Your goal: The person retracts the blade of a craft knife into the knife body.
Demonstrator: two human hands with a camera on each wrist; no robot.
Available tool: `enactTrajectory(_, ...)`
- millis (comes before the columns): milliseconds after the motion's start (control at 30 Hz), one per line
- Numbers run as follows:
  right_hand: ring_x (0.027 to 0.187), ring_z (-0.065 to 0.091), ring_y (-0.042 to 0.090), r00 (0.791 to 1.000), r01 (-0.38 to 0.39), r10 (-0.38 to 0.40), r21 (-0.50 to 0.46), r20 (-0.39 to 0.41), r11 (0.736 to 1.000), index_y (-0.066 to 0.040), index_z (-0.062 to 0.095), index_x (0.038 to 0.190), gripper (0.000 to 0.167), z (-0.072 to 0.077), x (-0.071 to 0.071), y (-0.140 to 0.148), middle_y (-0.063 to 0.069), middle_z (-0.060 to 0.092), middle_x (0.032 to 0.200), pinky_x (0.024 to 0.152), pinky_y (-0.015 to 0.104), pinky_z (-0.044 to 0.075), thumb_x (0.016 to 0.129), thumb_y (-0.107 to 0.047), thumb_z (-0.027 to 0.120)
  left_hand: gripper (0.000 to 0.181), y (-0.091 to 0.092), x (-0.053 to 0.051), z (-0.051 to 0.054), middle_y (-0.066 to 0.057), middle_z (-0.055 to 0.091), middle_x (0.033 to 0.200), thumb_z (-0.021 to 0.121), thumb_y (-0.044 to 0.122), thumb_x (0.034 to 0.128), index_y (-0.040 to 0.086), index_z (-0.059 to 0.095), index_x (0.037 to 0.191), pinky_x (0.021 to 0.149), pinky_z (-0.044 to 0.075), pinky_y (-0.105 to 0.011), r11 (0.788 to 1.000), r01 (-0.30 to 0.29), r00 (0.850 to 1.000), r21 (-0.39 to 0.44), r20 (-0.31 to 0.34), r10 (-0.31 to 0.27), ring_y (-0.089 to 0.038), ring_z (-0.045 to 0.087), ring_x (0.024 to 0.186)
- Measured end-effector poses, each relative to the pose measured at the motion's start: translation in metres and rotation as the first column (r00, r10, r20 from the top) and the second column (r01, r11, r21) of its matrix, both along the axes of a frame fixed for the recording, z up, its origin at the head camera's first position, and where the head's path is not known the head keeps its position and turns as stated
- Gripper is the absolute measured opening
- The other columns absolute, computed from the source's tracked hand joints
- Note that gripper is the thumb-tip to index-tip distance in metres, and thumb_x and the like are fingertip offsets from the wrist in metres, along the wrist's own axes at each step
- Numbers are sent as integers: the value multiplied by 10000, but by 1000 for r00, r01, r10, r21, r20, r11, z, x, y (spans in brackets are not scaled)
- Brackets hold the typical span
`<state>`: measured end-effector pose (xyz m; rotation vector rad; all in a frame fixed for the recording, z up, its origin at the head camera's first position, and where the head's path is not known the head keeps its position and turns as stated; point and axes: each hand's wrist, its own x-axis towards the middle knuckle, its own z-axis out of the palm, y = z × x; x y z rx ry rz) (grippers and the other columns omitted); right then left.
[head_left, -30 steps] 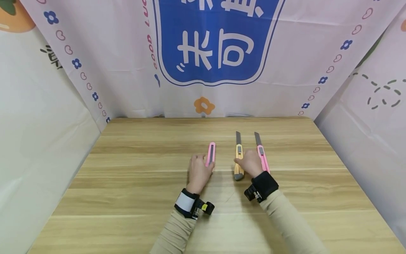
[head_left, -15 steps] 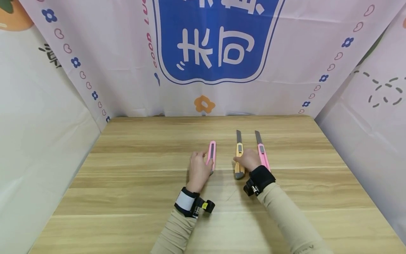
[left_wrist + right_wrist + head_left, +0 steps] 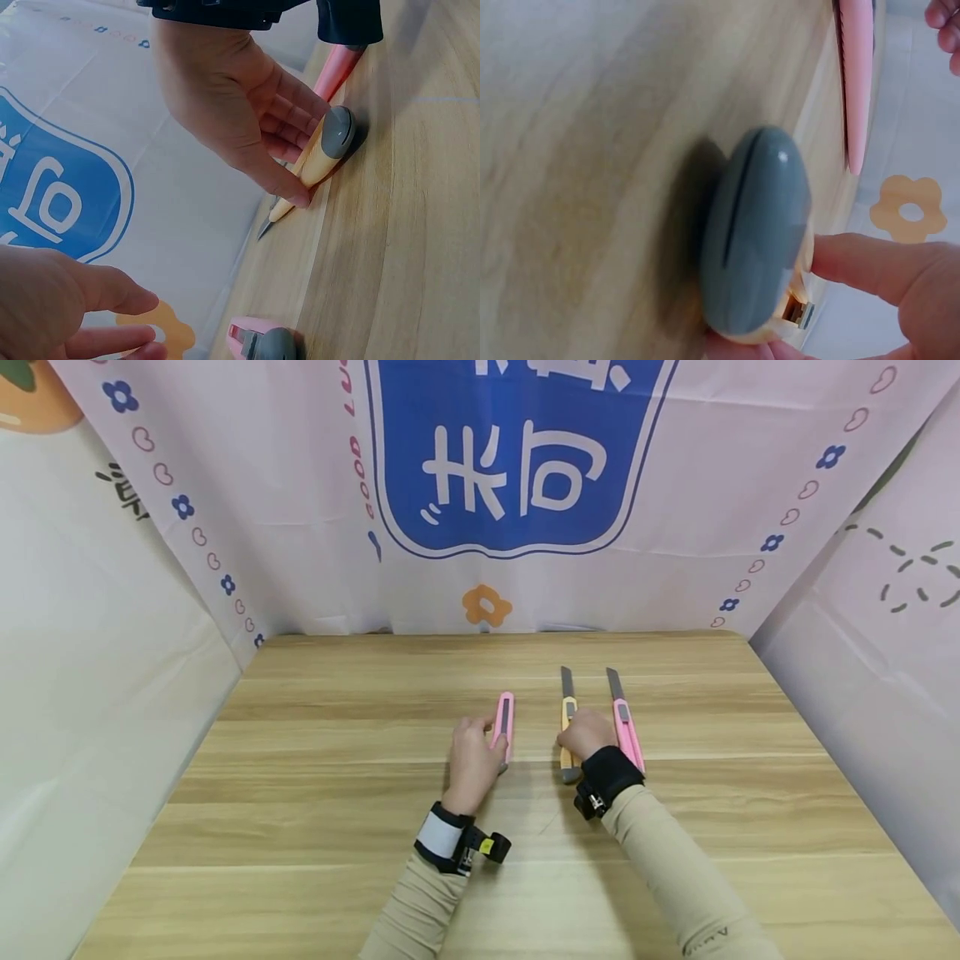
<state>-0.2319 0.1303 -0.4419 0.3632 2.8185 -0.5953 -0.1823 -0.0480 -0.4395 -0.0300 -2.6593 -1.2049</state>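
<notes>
A yellow utility knife (image 3: 566,760) with a grey end cap and blade extended lies on the wooden table. My right hand (image 3: 588,732) pinches its handle between thumb and fingers, as the right wrist view shows with the grey end cap (image 3: 757,232) up close. To its left is a pink utility knife (image 3: 507,714) with no blade showing. My left hand (image 3: 471,760) hovers beside that knife, and in the left wrist view its thumb and fingers are spread apart from the handle. A second pink utility knife (image 3: 626,727), blade out, lies right of my right hand.
The wooden tabletop (image 3: 300,827) spreads around the knives. A printed cloth (image 3: 300,527) hangs along the far edge, with more cloth at both sides. Each wrist wears a black band with a small camera.
My right hand has shifted slightly over the yellow knife. My left hand stays by the left pink knife, whose lower end now shows past the thumb. The camera view shifts a little.
</notes>
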Motion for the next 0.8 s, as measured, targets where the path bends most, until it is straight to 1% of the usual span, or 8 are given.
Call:
enactTrajectory(67, 581, 496, 173, 1000, 2, -2, -3, -2, 1000, -89, 593, 686, 232, 1, 0, 1, 5, 496, 641, 456, 236, 359, 744, -253, 748, 339, 0, 0, 1, -211, 670, 1041, 699, 55, 831, -68, 659, 1145, 698, 575, -325, 1000, 14, 1000, 17, 8, -14, -276, 637, 898)
enactTrajectory(200, 585, 501, 171, 999, 23, -23, 0, 29, 1000, -74, 611, 741, 232, 3, 0, 1, 13, 498, 657, 450, 235, 364, 743, -263, 746, 335, 1, 0, 2, -203, 684, 1030, 677, 49, 848, -77, 646, 1156, 716, 592, -329, 998, 26, 999, 53, 32, -28, -277, 663, 900)
enactTrajectory(300, 599, 508, 173, 998, 33, -34, 11, 44, 999, -63, 628, 789, 241, 5, -1, 1, 25, 510, 683, 454, 233, 369, 741, -267, 747, 337, 1, 0, 3, -207, 692, 1033, 671, 47, 852, -84, 639, 1162, 728, 598, -347, 997, 29, 999, 65, 39, -31, -282, 671, 903)
enactTrajectory(367, 603, 510, 173, 998, 36, -36, 15, 44, 999, -59, 635, 797, 246, 6, -1, 1, 29, 513, 689, 453, 230, 369, 733, -267, 749, 334, 1, 1, 2, -208, 696, 1028, 673, 48, 850, -87, 640, 1155, 739, 597, -358, 998, 32, 999, 60, 33, -34, -290, 675, 908)
enactTrajectory(433, 596, 506, 170, 999, 36, -37, 11, 31, 999, -57, 630, 780, 242, 7, -1, 2, 30, 512, 679, 450, 229, 365, 724, -261, 749, 331, 1, 1, 2, -209, 700, 1026, 675, 49, 849, -86, 643, 1149, 757, 596, -372, 998, 38, 999, 55, 25, -39, -299, 679, 919)
enactTrajectory(567, 562, 494, 159, 999, 43, -43, -28, 5, 999, -81, 590, 701, 221, 8, 2, 3, 12, 497, 639, 442, 224, 358, 734, -247, 732, 309, 2, 1, 2, -202, 705, 1025, 673, 55, 856, -67, 656, 1140, 784, 590, -387, 997, 51, 999, 55, 18, -52, -299, 677, 930)
enactTrajectory(667, 556, 497, 157, 999, 52, -53, -57, -14, 997, -99, 561, 666, 232, 10, 3, 4, 5, 495, 634, 445, 224, 358, 758, -248, 713, 293, 3, 1, 3, -185, 707, 1036, 662, 60, 871, -44, 662, 1145, 778, 595, -368, 996, 66, 997, 65, 30, -69, -276, 674, 925)
enactTrajectory(800, 546, 512, 159, 998, 65, -67, -79, -20, 995, -99, 560, 658, 250, 13, 6, 3, 5, 508, 629, 437, 224, 376, 778, -263, 705, 286, 4, 1, 5, -169, 707, 1060, 648, 66, 887, -31, 659, 1156, 752, 604, -335, 992, 93, 994, 84, 47, -97, -254, 674, 920)
